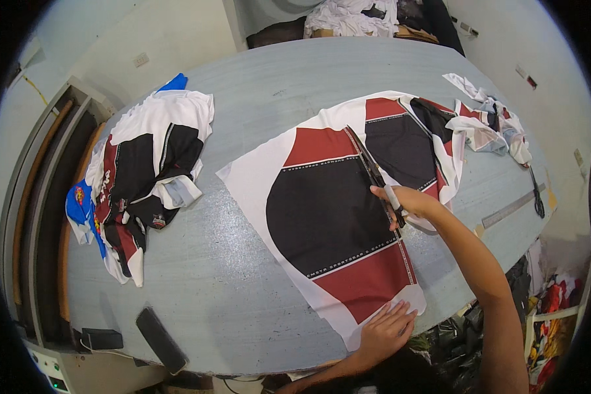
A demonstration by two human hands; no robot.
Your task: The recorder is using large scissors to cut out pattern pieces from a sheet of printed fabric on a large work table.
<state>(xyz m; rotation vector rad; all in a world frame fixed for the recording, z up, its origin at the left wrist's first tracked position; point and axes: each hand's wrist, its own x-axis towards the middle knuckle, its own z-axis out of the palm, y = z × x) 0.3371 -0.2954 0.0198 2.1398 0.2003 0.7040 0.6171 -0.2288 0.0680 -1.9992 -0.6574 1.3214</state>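
Observation:
A printed fabric panel in black, dark red and white is spread over the grey-blue table. My right hand is closed round the handles of a pair of large scissors. The long blades point away from me and lie along the line between this panel and a second printed section to its right. Down at the near end of the panel, my left hand rests flat on the white border with its fingers stretched out. The lower blade is partly hidden by the cloth.
A heap of printed fabric pieces lies at left, with crumpled scraps at far right. A metal ruler and black-handled tool sit near the right edge. Black oblong object and small black box are front left.

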